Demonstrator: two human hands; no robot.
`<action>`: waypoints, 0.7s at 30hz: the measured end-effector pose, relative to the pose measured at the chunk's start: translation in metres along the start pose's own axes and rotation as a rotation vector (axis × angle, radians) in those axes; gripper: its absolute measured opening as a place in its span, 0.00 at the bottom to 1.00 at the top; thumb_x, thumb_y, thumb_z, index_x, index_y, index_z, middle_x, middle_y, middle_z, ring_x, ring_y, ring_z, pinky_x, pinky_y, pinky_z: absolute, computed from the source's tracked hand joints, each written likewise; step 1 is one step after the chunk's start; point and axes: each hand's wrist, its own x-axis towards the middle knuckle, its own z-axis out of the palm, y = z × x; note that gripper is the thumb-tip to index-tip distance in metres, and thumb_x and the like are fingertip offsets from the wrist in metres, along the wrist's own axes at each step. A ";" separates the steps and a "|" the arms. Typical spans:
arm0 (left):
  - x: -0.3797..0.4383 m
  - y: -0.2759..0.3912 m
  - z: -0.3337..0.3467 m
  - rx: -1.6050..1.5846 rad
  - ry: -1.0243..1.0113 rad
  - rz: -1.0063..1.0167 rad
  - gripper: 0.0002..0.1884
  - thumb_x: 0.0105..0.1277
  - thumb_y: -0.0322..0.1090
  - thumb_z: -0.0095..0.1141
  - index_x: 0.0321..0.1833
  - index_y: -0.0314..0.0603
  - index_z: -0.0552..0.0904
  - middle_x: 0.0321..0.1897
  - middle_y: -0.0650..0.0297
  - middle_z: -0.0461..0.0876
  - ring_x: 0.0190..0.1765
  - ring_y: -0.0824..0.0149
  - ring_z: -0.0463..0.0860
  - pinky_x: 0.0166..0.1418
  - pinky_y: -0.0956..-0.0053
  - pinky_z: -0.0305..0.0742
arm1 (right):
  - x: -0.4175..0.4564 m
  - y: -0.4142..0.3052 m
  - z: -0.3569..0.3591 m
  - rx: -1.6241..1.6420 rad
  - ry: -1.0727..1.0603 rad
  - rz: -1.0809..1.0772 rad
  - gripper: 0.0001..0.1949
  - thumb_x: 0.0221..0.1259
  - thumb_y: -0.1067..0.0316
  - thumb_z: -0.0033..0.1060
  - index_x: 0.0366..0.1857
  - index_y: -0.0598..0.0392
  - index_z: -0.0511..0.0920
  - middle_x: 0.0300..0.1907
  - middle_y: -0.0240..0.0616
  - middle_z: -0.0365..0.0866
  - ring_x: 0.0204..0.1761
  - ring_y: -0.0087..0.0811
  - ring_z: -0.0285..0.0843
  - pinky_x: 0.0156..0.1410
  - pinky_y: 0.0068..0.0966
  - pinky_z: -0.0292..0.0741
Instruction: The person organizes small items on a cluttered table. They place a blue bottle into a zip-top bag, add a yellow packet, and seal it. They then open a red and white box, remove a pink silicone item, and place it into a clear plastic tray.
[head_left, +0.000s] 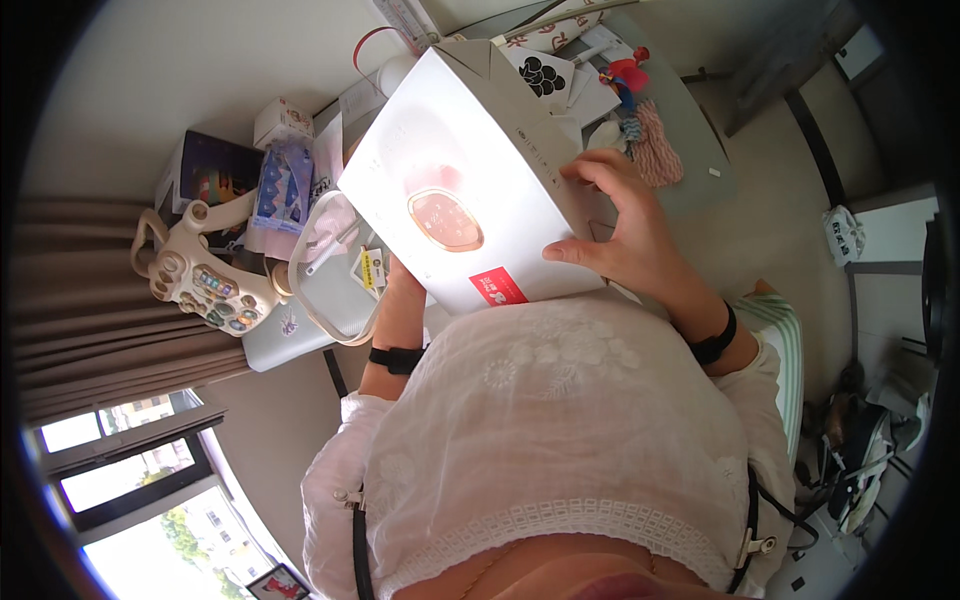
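Note:
A white cardboard box (397, 157) is tilted up in front of my chest, its lower edge close to my shirt. Its large face carries a picture of a device with a pinkish oval panel, a red printed patch and small writing. My right hand (619, 214) grips the box's right edge, thumb on the large face and fingers over the side. At the box's lower left, my left hand (406, 277) reaches behind it; the fingers are hidden, and the wrist and heel of the hand lie against the edge.
Behind the box stands a table (697, 142) with papers (596, 101), pink yarn (656, 146) and a small white piece. To the left are a beige toy steering console (217, 277), a blue packet (283, 184), a beige-rimmed basket (300, 262) and boxes. A curtain hangs at far left.

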 end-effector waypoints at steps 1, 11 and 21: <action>0.000 -0.001 0.001 0.003 0.003 0.000 0.18 0.77 0.35 0.49 0.65 0.35 0.74 0.53 0.56 0.84 0.51 0.63 0.86 0.55 0.69 0.83 | -0.001 0.002 0.000 -0.009 -0.003 -0.007 0.36 0.35 0.56 0.88 0.52 0.61 0.78 0.54 0.43 0.75 0.58 0.42 0.73 0.61 0.34 0.72; -0.051 0.037 0.051 0.301 0.202 0.280 0.15 0.76 0.29 0.51 0.62 0.34 0.75 0.51 0.58 0.85 0.49 0.66 0.86 0.53 0.72 0.83 | -0.004 0.090 0.011 0.657 -0.035 0.554 0.21 0.67 0.66 0.61 0.61 0.63 0.74 0.58 0.38 0.80 0.58 0.26 0.78 0.63 0.27 0.75; -0.058 0.095 0.177 1.108 0.052 0.533 0.09 0.69 0.34 0.65 0.37 0.35 0.82 0.28 0.66 0.85 0.31 0.76 0.80 0.37 0.79 0.75 | -0.023 0.185 0.061 1.147 -0.143 0.709 0.22 0.76 0.60 0.52 0.70 0.51 0.67 0.63 0.30 0.77 0.64 0.28 0.73 0.66 0.32 0.72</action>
